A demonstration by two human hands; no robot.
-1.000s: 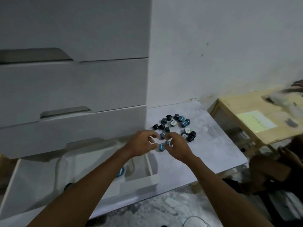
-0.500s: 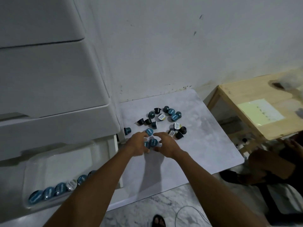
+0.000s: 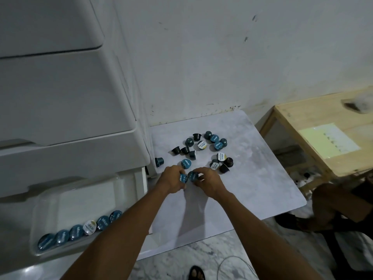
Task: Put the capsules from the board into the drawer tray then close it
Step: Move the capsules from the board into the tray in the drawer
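Several blue, black and white-lidded capsules (image 3: 201, 146) lie scattered on the pale marbled board (image 3: 252, 178). My left hand (image 3: 171, 180) grips a blue capsule (image 3: 183, 178) at the board's near left. Beside it, my right hand (image 3: 207, 181) holds another blue capsule (image 3: 193, 176). One blue capsule (image 3: 186, 163) lies just beyond my fingers. A lone capsule (image 3: 159, 162) rests by the cabinet's side. At lower left the open drawer holds a clear tray (image 3: 60, 201) with a row of capsules (image 3: 80, 232) along its front.
White drawer cabinet (image 3: 60, 98) fills the left. A wooden table (image 3: 323, 134) with a pale sheet stands at right. Another person's limbs (image 3: 333, 203) sit at right on the floor. A foot (image 3: 196, 272) and a thin cable (image 3: 236, 263) lie on the marble floor below.
The view has swung from the drawers toward the board, showing the tray's capsule row. Both hands closed on blue capsules at the board's near left and stayed together there.
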